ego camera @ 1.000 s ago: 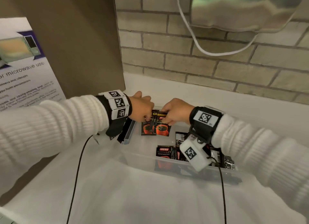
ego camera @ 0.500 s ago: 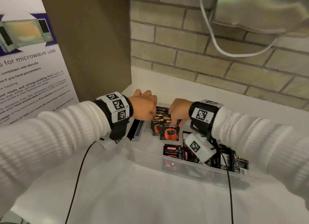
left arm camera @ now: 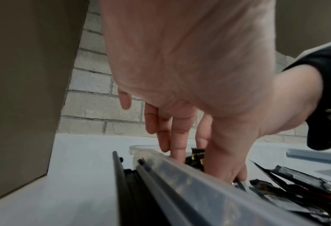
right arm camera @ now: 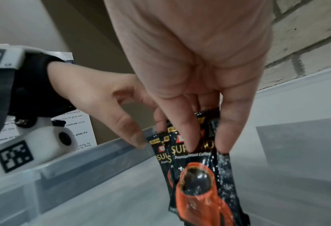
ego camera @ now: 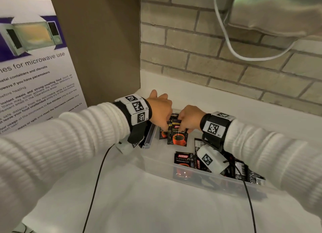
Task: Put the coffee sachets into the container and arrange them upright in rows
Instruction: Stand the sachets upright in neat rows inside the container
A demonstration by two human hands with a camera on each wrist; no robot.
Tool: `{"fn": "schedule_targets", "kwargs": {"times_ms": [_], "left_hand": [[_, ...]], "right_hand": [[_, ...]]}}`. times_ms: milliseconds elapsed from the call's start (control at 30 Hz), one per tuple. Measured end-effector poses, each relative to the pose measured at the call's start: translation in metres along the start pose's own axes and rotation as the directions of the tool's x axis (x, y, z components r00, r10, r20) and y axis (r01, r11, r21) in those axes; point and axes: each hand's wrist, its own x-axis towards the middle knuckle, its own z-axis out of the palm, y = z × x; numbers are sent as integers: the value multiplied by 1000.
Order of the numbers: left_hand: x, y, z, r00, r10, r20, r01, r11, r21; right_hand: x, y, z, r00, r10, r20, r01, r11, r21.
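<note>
Task status: in progress, early stage. The clear plastic container (ego camera: 156,161) sits on the white counter (ego camera: 139,206) against the brick wall (ego camera: 191,58). At its far left corner, a small group of Kopiko Supremo coffee sachets (ego camera: 177,137) stands upright, forming the start of a first row. The right hand (ego camera: 189,118) pinches the front sachets near their top edge, fingers and thumb curled onto the packets. The left hand (ego camera: 159,109) reaches down behind the group; its fingers touch the sachet tops, but whether they grip cannot be determined. Remaining work: the loose sachets (ego camera: 244,171) lie flat and jumbled in the near right part of the container. Judged from this layout, most sachets are not yet arranged.
</note>
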Motion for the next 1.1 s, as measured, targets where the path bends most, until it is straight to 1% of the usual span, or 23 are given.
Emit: {"fn": "schedule_targets", "kwargs": {"times_ms": [67, 167, 300, 367, 500, 567, 633, 700, 767, 867, 933, 967, 1033, 1100], "left_hand": [[4, 6, -7, 999, -20, 41, 16, 994, 108], [10, 14, -16, 997, -53, 55, 41, 977, 207], [14, 18, -20, 997, -57, 48, 43, 966, 255], [16, 19, -20, 997, -58, 43, 45, 966, 256], [17, 16, -16, 997, -74, 9, 70, 975, 209], [17, 13, -15, 997, -72, -12, 73, 975, 209], [15, 12, -14, 998, -60, -30, 65, 977, 202], [12, 8, -12, 998, -49, -41, 54, 987, 150], [8, 3, -8, 997, -46, -66, 51, 996, 75], [1, -4, -4, 985, -61, -164, 48, 996, -79], [-4, -5, -3, 982, -59, -178, 33, 989, -147], [-6, -4, -2, 986, -46, -158, 24, 990, -138], [-7, 0, 0, 995, -21, -98, 16, 999, -49], [-6, 4, 2, 998, -6, -69, 8, 1000, 26]], "right_hand": [[-1, 1, 1, 1000, -10, 22, 11, 999, -35], [-4, 6, 1, 999, -30, 43, 28, 999, 36], [-12, 18, -2, 984, -55, 171, 55, 998, 2], [-16, 23, -4, 981, -59, 183, 57, 998, 20], [-18, 17, -2, 985, -104, 137, 86, 987, 133], [-16, 9, 2, 983, -136, 122, 116, 980, 160], [-11, 1, 8, 985, -151, 81, 140, 983, 121], [-8, -2, 11, 987, -154, 35, 152, 987, 56], [-7, -4, 13, 986, -163, 25, 162, 987, 17], [-7, -5, 15, 987, -161, 15, 161, 987, 25], [-7, -6, 17, 985, -172, -5, 172, 985, 17], [-8, -7, 18, 984, -176, -12, 176, 984, 10], [-10, -8, 20, 984, -180, -10, 180, 984, 5], [-10, -8, 20, 983, -180, -21, 180, 984, -11]]}}
